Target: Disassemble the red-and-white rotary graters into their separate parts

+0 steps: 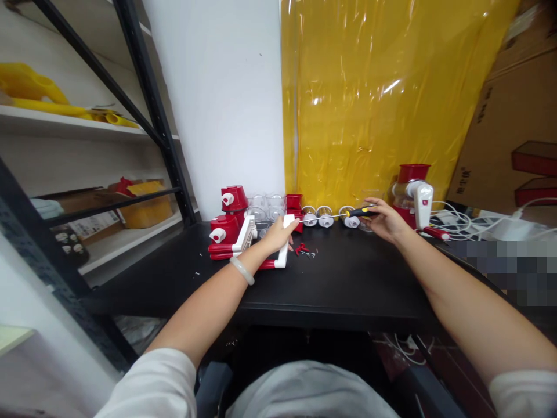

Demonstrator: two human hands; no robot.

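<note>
My left hand (278, 235) is closed around a white crank handle (282, 255) with a red grip, held over the black table. In my right hand (383, 219) is a screwdriver (357, 213) with a yellow and black handle. Its long shaft points left, and the tip reaches the white part by my left fingers; whether it sits in a screw I cannot make out. Just left of my left hand lie more white handles with red grips (221, 249). Small red parts (300, 249) and several tiny screws (310, 254) lie to its right.
Red housings (224, 227) and clear plastic cups (267, 204) stand at the back. Several drum-shaped parts (325, 216) line the yellow curtain (369, 104). An assembled red and white grater (413, 197) stands at right, near white cables (474, 229). A black-framed shelf (139, 69) is at left.
</note>
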